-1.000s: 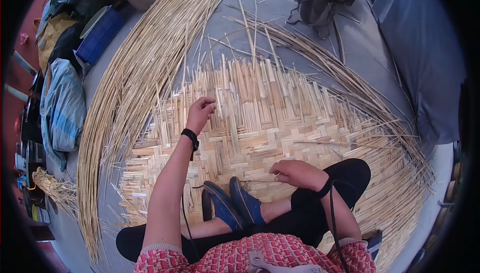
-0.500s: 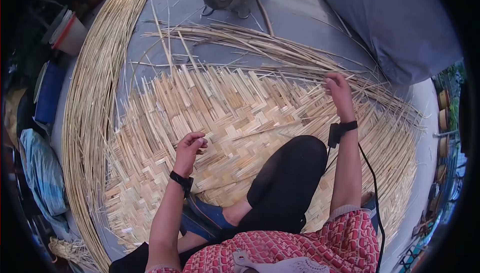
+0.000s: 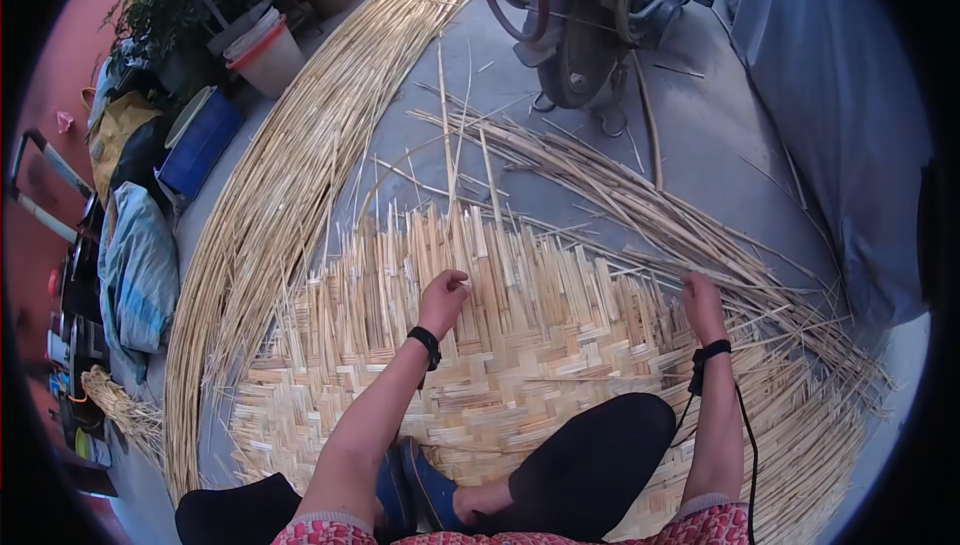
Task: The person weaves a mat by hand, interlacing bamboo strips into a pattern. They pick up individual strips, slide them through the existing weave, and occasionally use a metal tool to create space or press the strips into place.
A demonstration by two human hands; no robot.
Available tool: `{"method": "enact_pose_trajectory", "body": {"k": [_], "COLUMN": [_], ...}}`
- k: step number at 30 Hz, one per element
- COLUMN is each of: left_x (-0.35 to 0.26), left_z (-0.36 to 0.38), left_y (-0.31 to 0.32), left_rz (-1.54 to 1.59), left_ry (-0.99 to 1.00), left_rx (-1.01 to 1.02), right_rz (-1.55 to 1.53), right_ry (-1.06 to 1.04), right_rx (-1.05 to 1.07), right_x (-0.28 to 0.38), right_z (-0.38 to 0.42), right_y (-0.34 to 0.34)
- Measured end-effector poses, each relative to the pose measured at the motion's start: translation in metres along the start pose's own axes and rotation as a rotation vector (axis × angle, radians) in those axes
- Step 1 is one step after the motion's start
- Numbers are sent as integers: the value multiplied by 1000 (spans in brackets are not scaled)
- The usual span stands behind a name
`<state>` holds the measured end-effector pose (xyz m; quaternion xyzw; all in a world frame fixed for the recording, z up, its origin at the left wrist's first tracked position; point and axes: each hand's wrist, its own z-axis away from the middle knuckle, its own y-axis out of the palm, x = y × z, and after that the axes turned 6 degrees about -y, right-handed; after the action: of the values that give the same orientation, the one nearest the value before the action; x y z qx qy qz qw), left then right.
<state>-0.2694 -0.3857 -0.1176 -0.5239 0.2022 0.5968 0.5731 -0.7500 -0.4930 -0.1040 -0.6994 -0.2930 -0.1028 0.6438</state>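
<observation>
A mat of split straw-coloured reed or bamboo strips (image 3: 500, 400) lies beneath my crossed legs, woven in a zigzag pattern. Loose strip ends stick up along its far edge. Over the middle of those upright ends is my left hand (image 3: 443, 303), its fingers curled together; what they hold, if anything, is hidden. My right hand (image 3: 704, 305) is at the mat's far right edge, beside a bundle of loose reeds (image 3: 640, 200). Its fingers are bent and closed, and I cannot see what is between them.
A long sheaf of reeds (image 3: 290, 175) curves along the left. Behind stand a wheeled machine (image 3: 575, 55), a bucket (image 3: 268, 57) and a blue crate (image 3: 203, 140). A grey cover (image 3: 830, 125) hangs at the right. A blue sack (image 3: 138, 265) lies far left.
My head view has tilted up and shifted, showing more of the floor beyond. My left hand has reached forward to the upright strip ends. My right hand stays by the right edge.
</observation>
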Motion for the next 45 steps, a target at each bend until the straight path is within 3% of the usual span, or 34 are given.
{"method": "enact_pose_trajectory", "body": {"k": [1, 4, 5, 7, 9, 13, 15, 23, 29, 32, 35, 36, 37, 39, 43, 45], "left_x": [-1, -8, -14, -18, -17, -22, -22, -21, -26, -25, -20, -15, -12, -7, 3, 1], "left_z": [-2, 4, 16, 29, 41, 72, 80, 102, 114, 122, 133, 136, 139, 142, 138, 136], "left_y": [-2, 10, 12, 17, 22, 33, 39, 58, 75, 87, 94, 94, 95, 95, 89, 86], "left_rz": [-1, 191, 259, 275, 287, 284, 292, 280, 316, 293, 253, 245, 238, 228, 154, 160], "left_ry": [-2, -65, -107, -100, -110, -129, -143, -92, -67, -63, -88, -95, -101, -109, -84, -72], "left_rx": [-3, -59, -29, -9, 32, 50, 80, 165, 291, 331, 340, 380, 417, 387, 363, 378], "right_rz": [102, 201, 211, 248, 424, 209, -92, 158, 123, 408, 421, 307, 283, 317, 350, 105], "right_ry": [-8, 37, 9, 10, 22, 28, 21, -59, -78, -124, -227, -201, -224, -154, -230, -101], "right_rx": [-80, 57, -21, -75, 46, -13, -88, -351, -235, -322, -365, -167, -164, 130, 113, 86], "right_x": [-13, -56, -65, -59, -43, -39, -35, -27, -19, -23, -10, -4, -2, 0, -19, -16], "right_z": [-2, -13, -9, -10, -14, -14, -11, -8, -6, -8, -20, -23, -27, -34, -46, -47], "right_y": [7, 27, 32, 30, 16, 1, -8, -26, -34, -36, -21, -17, -7, 13, 37, 36]}}
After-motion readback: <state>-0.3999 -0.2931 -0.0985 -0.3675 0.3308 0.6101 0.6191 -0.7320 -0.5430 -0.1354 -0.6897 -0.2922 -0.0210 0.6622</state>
